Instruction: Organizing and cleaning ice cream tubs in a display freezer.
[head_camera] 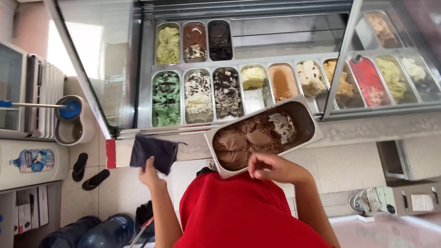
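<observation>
Right hand (271, 167) grips the near rim of the steel pan (262, 136) of chocolate ice cream (tilted over the counter edge); it could tip. Left hand (149, 172) pinches a dark cloth (153, 151) beside it.

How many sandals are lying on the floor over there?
2. Both are black and lie side by side on the tiled floor: one sandal nearer the grey bucket, the other sandal just right of it. Others may be hidden outside the view.

Red shirt (243, 211) — bare forearms
</observation>
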